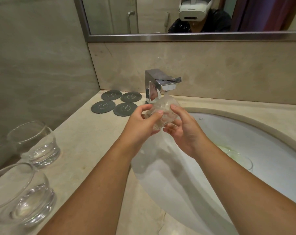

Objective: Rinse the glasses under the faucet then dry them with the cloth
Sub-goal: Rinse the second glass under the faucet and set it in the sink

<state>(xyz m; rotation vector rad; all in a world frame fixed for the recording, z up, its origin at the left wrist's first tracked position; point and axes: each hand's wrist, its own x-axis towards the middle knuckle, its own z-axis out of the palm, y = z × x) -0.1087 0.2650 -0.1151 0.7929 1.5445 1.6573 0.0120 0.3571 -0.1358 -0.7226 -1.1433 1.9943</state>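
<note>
Faucet (160, 85): polished chrome metal, mirror-bright. The glass (162, 112) under it: clear, wet, rippled with water. Two glasses (37, 145) at the desk's left edge: clear, glossy, thick bases. Desk (93, 150): beige veined stone, smooth, soft sheen. Sink (211, 129): white glazed ceramic, glossy. Coasters (125, 108): dark grey, matt. Mirror frame (160, 38): brushed metal.

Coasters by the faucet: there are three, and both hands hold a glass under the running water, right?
No, the head view shows four coasters, not three. The left hand and right hand do hold a glass under the faucet's running water.
</note>
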